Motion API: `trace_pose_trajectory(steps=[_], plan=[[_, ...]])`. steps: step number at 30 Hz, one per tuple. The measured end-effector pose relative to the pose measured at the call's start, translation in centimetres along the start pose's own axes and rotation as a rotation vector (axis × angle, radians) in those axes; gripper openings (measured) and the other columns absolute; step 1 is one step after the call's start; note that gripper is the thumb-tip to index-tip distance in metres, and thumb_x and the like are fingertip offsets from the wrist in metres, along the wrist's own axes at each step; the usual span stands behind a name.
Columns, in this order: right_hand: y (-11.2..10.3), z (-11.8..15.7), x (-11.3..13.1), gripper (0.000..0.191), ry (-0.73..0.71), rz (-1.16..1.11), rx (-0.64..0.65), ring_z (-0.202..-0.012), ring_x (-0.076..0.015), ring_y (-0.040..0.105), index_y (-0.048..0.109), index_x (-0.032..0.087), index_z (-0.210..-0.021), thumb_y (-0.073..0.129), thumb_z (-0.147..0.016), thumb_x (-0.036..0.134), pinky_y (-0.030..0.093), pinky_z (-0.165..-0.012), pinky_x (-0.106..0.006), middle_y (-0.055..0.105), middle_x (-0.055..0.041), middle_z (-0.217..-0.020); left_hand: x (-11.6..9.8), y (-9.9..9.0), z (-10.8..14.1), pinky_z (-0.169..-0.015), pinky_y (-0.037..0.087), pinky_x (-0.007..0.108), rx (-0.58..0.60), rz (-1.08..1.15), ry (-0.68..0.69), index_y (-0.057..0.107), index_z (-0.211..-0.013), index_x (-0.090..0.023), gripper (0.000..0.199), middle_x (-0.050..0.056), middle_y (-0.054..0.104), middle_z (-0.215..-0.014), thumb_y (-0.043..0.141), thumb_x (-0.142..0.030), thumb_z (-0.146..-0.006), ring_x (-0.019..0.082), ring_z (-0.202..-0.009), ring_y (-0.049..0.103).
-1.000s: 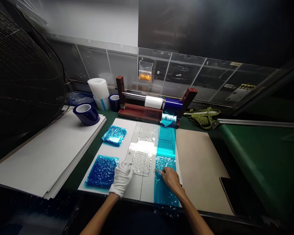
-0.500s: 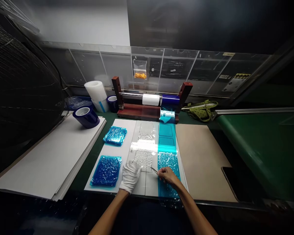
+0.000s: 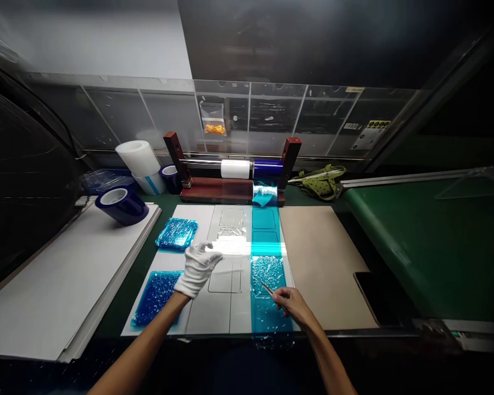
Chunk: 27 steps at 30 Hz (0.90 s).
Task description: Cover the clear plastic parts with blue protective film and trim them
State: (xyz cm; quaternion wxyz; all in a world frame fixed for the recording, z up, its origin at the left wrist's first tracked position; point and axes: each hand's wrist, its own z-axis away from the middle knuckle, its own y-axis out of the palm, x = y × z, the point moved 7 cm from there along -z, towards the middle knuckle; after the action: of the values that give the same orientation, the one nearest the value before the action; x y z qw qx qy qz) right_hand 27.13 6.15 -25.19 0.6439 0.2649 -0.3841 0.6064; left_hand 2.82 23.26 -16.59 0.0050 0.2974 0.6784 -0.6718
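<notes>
Bare right hand [image 3: 291,304] pinches a slim pointed tool [image 3: 267,288] penlike, presumably for control, over the translucent blue film strip [image 3: 267,319] along the white paper sheet's [image 3: 241,317] right edge. White-gloved left hand [image 3: 197,267] curls its fingers; contents indeterminable.

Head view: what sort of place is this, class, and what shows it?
Probably a workshop or small factory: a roll stand, a blue film strip and a white-gloved left hand suggest it.
</notes>
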Motion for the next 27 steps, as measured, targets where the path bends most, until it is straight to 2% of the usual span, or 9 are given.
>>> trace_pose_trajectory(steps=[3, 5, 9, 12, 15, 18, 24, 27], plan=[[-3.0, 2.0, -1.2, 0.036, 0.008, -0.036, -0.045, -0.052, -0.0096, 0.048, 0.059, 0.015, -0.072, 0.062, -0.061, 0.05, 0.034, -0.042, -0.019, 0.051, 0.0043, -0.055, -3.0, -1.5, -3.7, -0.099, 0.038, 0.05, 0.012, 0.082, 0.06, 0.064, -0.094, -0.016, 0.03, 0.006, 0.062, -0.11, 0.056, -0.044, -0.086, 0.023, -0.11, 0.054], [-4.7, 3.1, -2.2, 0.039, 0.022, -0.06, -0.075, -0.051, -0.009, 0.047, 0.059, 0.015, -0.073, 0.062, -0.062, 0.052, 0.035, -0.043, -0.019, 0.051, 0.004, -0.055, -5.2, -1.3, -6.2, -0.099, 0.038, 0.049, 0.046, 0.144, 0.098, 0.065, -0.092, -0.016, 0.03, 0.005, 0.065, -0.104, 0.055, -0.044, -0.086, 0.022, -0.107, 0.056], [-7.4, 4.5, -4.8, 0.042, 0.052, -0.137, -0.154, -0.049, -0.0093, 0.046, 0.06, 0.015, -0.072, 0.066, -0.059, 0.054, 0.034, -0.042, -0.02, 0.052, 0.0023, -0.054, -8.9, 1.9, -10.8, -0.093, 0.044, 0.046, 0.146, 0.258, 0.147, 0.063, -0.093, -0.014, 0.029, 0.005, 0.065, -0.101, 0.055, -0.042, -0.087, 0.02, -0.101, 0.059], [-9.2, 5.2, -6.6, 0.041, 0.075, -0.166, -0.215, -0.049, -0.0102, 0.047, 0.061, 0.016, -0.07, 0.067, -0.059, 0.055, 0.034, -0.042, -0.02, 0.053, 0.0017, -0.053, -10.7, 4.9, -12.8, -0.085, 0.05, 0.041, 0.234, 0.319, 0.155, 0.061, -0.099, -0.014, 0.03, 0.006, 0.064, -0.103, 0.054, -0.04, -0.088, 0.019, -0.094, 0.061], [-10.9, 5.8, -8.0, 0.041, 0.131, -0.17, -0.247, -0.05, -0.0115, 0.048, 0.061, 0.017, -0.069, 0.068, -0.057, 0.056, 0.034, -0.043, -0.021, 0.053, 0.0013, -0.052, -11.4, 7.0, -13.6, -0.078, 0.053, 0.037, 0.303, 0.342, 0.137, 0.06, -0.1, -0.014, 0.029, 0.005, 0.064, -0.099, 0.053, -0.04, -0.088, 0.017, -0.087, 0.062], [-12.5, 6.0, -8.9, 0.04, 0.169, -0.173, -0.265, -0.051, -0.0118, 0.048, 0.061, 0.018, -0.07, 0.068, -0.057, 0.055, 0.035, -0.044, -0.021, 0.054, 0.0009, -0.054, -11.2, 8.1, -14.1, -0.076, 0.053, 0.035, 0.308, 0.308, 0.101, 0.06, -0.099, -0.015, 0.027, 0.005, 0.063, -0.1, 0.053, -0.039, -0.088, 0.017, -0.087, 0.061], [-14.5, 4.5, -9.8, 0.044, 0.173, -0.186, -0.232, -0.048, -0.0115, 0.046, 0.055, 0.02, -0.066, 0.067, -0.054, 0.06, 0.034, -0.042, -0.022, 0.053, 0.0009, -0.053, -10.0, 9.6, -16.2, -0.084, 0.05, 0.04, 0.209, 0.134, 0.018, 0.06, -0.1, -0.016, 0.027, 0.007, 0.06, -0.109, 0.057, -0.038, -0.086, 0.019, -0.096, 0.058], [-15.4, 3.8, -9.6, 0.045, 0.152, -0.132, -0.294, -0.047, -0.0124, 0.046, 0.056, 0.021, -0.068, 0.064, -0.054, 0.063, 0.034, -0.041, -0.022, 0.05, 0.0019, -0.052, -9.6, 9.6, -17.6, -0.086, 0.048, 0.044, 0.124, 0.046, -0.037, 0.058, -0.106, -0.016, 0.032, 0.007, 0.058, -0.112, 0.058, -0.04, -0.084, 0.021, -0.099, 0.056]])
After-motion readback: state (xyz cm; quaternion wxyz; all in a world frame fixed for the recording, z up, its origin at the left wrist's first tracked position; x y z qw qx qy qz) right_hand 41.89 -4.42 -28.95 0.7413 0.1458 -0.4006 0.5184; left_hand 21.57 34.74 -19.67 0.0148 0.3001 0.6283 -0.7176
